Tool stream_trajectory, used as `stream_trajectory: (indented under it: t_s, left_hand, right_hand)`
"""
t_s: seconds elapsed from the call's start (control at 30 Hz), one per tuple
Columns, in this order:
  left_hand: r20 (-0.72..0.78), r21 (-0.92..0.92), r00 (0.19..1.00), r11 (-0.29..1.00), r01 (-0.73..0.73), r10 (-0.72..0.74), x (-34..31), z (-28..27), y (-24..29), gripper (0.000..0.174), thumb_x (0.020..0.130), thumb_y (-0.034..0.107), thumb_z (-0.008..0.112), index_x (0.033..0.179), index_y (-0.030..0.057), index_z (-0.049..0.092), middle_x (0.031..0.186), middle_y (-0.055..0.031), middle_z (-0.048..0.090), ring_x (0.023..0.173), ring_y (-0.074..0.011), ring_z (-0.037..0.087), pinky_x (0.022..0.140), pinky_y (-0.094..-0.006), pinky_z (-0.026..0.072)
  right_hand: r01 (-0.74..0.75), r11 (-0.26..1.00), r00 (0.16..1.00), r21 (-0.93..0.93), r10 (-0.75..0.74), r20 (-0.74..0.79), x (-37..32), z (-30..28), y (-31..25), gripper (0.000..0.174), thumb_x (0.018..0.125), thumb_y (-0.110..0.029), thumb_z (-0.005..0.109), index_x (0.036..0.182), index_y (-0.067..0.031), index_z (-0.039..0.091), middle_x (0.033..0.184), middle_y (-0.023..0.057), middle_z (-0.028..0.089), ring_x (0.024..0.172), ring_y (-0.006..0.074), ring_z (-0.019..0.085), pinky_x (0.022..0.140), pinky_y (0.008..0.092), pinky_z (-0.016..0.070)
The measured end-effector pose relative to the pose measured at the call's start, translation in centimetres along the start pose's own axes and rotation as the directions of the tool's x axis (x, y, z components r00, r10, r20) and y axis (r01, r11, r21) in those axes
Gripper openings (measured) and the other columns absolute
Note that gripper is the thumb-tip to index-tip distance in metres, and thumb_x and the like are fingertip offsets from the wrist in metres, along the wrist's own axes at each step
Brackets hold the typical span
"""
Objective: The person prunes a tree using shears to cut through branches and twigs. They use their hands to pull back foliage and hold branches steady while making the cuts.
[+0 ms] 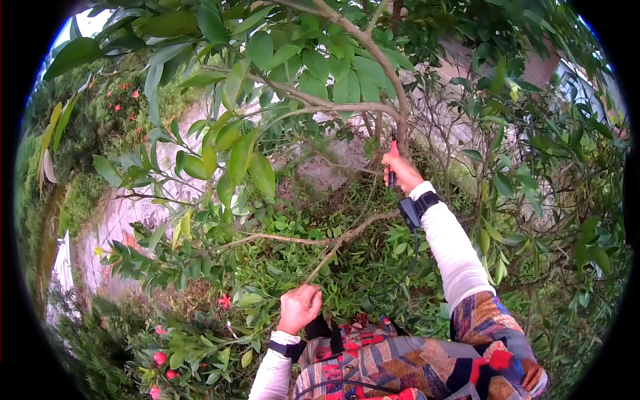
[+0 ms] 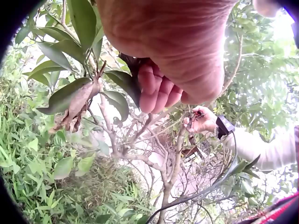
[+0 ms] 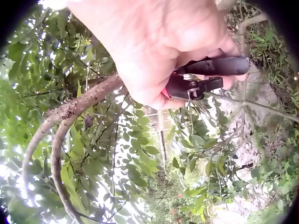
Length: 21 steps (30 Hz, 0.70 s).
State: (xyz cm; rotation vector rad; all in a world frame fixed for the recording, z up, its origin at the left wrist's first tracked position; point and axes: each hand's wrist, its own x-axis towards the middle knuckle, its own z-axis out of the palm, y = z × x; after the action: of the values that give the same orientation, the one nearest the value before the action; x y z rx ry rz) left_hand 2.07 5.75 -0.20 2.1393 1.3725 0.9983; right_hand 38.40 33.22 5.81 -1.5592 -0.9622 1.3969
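My left hand (image 1: 299, 309) is low in the head view, its fingers curled round the lower end of a thin bare branch (image 1: 337, 244). In the left wrist view the curled fingers (image 2: 156, 91) show beneath the palm, which hides most of the grip. Farther forward, my right hand (image 1: 403, 170) grips red-and-black pruning shears (image 1: 392, 179) beside the tree's upright stem (image 1: 402, 120). Black handles (image 3: 215, 66) stick out of that fist in the right wrist view; the blade end is hidden by the hand.
A thick forked limb (image 1: 353, 107) spreads above the right hand, with broad green leaves (image 1: 252, 163) hanging at left. Dry curled leaves (image 2: 80, 100) hang near the left hand. Low plants (image 1: 347, 280) cover the ground, and red flowers (image 1: 225, 301) stand at lower left.
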Motion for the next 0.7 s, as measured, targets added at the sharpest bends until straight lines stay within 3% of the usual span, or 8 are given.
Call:
stream_trajectory:
  t_s: [0.2,0.3,0.43,0.53,0.6,0.63,0.7]
  left_hand:
    - [0.004,0.010,1.000,1.000,-0.010,0.010,0.3,0.0,0.2,0.006,0.085,0.009,0.074,0.091,0.0061,0.073,0.080,-0.0103,0.072,0.067,-0.0310,0.070,0.061,-0.0387,0.0561]
    - [0.016,0.012,1.000,1.000,-0.011,0.011,0.1,0.1,-0.1,0.006,0.085,0.009,0.074,0.090,0.0064,0.072,0.079,-0.0100,0.072,0.066,-0.0308,0.070,0.061,-0.0385,0.0560]
    - [0.012,0.032,1.000,0.999,-0.023,0.023,-0.2,0.3,0.0,0.006,0.085,0.009,0.074,0.090,0.0069,0.072,0.079,-0.0097,0.071,0.066,-0.0304,0.070,0.061,-0.0384,0.0557]
    - [0.002,0.028,0.999,0.999,-0.040,0.040,-0.3,0.3,0.1,0.006,0.085,0.009,0.074,0.091,0.0070,0.072,0.079,-0.0095,0.071,0.066,-0.0303,0.070,0.060,-0.0384,0.0555]
    - [0.005,0.029,0.999,0.999,-0.033,0.033,-0.4,0.3,0.2,0.006,0.085,0.009,0.074,0.091,0.0071,0.072,0.079,-0.0093,0.071,0.066,-0.0303,0.070,0.060,-0.0385,0.0554]
    - [0.008,0.031,1.000,0.999,-0.027,0.027,-0.3,0.2,0.2,0.006,0.086,0.010,0.074,0.091,0.0071,0.072,0.079,-0.0091,0.071,0.065,-0.0302,0.069,0.060,-0.0385,0.0553]
    - [0.001,0.028,1.000,0.999,-0.026,0.026,-0.4,0.1,0.3,0.006,0.086,0.010,0.074,0.091,0.0072,0.072,0.079,-0.0090,0.071,0.065,-0.0303,0.069,0.060,-0.0386,0.0552]
  right_hand:
    - [0.110,0.956,0.989,-0.271,-0.132,-0.063,1.4,-1.5,1.4,0.024,0.091,-0.029,0.065,0.092,-0.0064,0.057,0.068,0.0017,0.051,0.055,0.0156,0.051,0.050,0.0342,0.0415]
    - [0.160,0.945,0.981,-0.285,-0.185,-0.062,1.1,-1.7,1.6,0.023,0.091,-0.028,0.064,0.091,-0.0061,0.056,0.068,0.0011,0.050,0.055,0.0152,0.051,0.050,0.0343,0.0414]
    - [0.119,0.952,0.976,-0.282,-0.164,-0.144,-1.0,-0.3,0.8,0.022,0.092,-0.026,0.063,0.090,-0.0061,0.055,0.068,0.0010,0.050,0.055,0.0150,0.050,0.051,0.0342,0.0418]
    - [0.115,0.974,0.978,-0.196,-0.146,-0.152,0.6,-0.3,2.1,0.021,0.092,-0.025,0.063,0.089,-0.0062,0.055,0.070,0.0022,0.052,0.056,0.0153,0.051,0.052,0.0347,0.0423]
    - [0.180,0.979,0.983,-0.100,-0.182,-0.015,2.4,-1.1,3.7,0.031,0.086,-0.026,0.067,0.103,-0.0005,0.060,0.083,0.0112,0.063,0.066,0.0212,0.061,0.060,0.0381,0.0478]
    - [0.181,0.978,0.983,-0.102,-0.183,-0.014,2.9,-1.4,4.3,0.031,0.086,-0.026,0.067,0.103,-0.0005,0.060,0.083,0.0112,0.063,0.066,0.0212,0.061,0.060,0.0381,0.0478]
    - [0.169,0.928,0.978,-0.332,-0.199,-0.058,3.4,-1.6,5.1,0.044,0.085,-0.031,0.068,0.110,0.0037,0.059,0.091,0.0151,0.067,0.078,0.0253,0.066,0.072,0.0397,0.0517]
